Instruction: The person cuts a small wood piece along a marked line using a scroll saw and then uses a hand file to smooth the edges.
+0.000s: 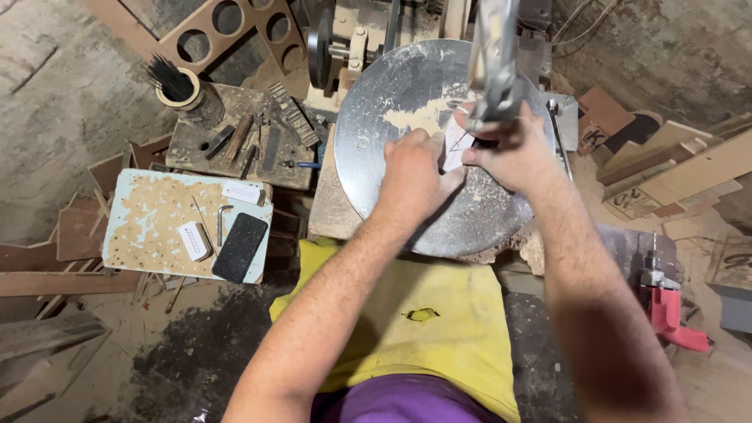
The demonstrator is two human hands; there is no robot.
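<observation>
A purple garment [407, 401] and a yellow cloth [439, 329] lie nearest the lens, two bare forearms reaching past them. On the round metal surface [470, 219], dusted with sawdust, sits a small pale workpiece [454, 145] — right below the saw's arm [492, 59]. The left hand [411, 172] presses it flat, fingers together; the right hand [513, 153] pinches its other edge. Further left, a dark phone [240, 247] rests on a worn blue board [149, 227]; a red drill [670, 309] lies to the right.

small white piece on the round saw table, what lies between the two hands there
In the head view, the small white piece lies between the left hand and right hand, on the sawdust-strewn round metal table.
</observation>
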